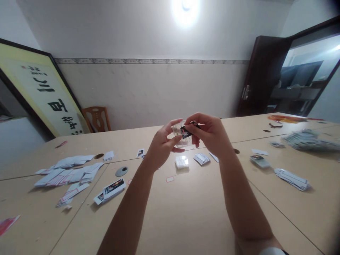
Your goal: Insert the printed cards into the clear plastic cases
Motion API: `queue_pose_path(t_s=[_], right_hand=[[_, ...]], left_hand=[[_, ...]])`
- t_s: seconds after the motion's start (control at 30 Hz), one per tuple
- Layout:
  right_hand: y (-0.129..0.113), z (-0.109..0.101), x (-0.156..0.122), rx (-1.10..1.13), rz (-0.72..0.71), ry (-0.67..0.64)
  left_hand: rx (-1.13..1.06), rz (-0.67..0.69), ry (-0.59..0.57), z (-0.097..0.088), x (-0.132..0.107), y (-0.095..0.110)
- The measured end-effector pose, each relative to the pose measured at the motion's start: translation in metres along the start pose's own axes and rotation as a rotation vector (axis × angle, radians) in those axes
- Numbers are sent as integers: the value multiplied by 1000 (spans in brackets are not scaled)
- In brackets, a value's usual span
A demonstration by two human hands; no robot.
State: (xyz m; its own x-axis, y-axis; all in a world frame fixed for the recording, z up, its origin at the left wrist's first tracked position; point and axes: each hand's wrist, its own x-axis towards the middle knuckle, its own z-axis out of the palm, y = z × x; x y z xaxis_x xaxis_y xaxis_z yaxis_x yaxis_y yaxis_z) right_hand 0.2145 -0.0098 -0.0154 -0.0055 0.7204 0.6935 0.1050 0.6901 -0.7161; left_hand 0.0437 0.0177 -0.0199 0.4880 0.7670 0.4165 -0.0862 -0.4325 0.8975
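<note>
Above the middle of the table, my left hand (162,142) is closed around a small clear plastic case (178,131); its exact shape is hard to make out. My right hand (208,131) pinches a dark printed card (186,131) between thumb and fingers, and the card overlaps the case. Part of the card is hidden behind the right fingers. Below the hands lies a clear-topped stack (182,162). Beside it is a small pile of white cards (202,159).
White paper slips (66,173) spread over the left, with printed cards (111,190) nearer me. At right are a boxed stack (259,161), a bundle of white slips (292,179) and a heap of clear plastic packets (310,140). A wooden chair (96,118) stands beyond the table (180,216).
</note>
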Motion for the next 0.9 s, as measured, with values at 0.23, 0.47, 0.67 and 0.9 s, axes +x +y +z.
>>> queue_pose_path(t_s=[0.23, 0.47, 0.67, 0.9], right_hand=[[2, 18, -2, -127, -18, 150], [-11, 20, -11, -98, -45, 216], [-20, 25, -19, -147, -111, 245], [-27, 29, -26, -144, -176, 295]], left_hand=[[-22, 32, 2, -1, -3, 1], [-48, 68, -88, -4, -9, 11], [-89, 74, -131, -6, -12, 13], [-100, 98, -104, -6, -19, 19]])
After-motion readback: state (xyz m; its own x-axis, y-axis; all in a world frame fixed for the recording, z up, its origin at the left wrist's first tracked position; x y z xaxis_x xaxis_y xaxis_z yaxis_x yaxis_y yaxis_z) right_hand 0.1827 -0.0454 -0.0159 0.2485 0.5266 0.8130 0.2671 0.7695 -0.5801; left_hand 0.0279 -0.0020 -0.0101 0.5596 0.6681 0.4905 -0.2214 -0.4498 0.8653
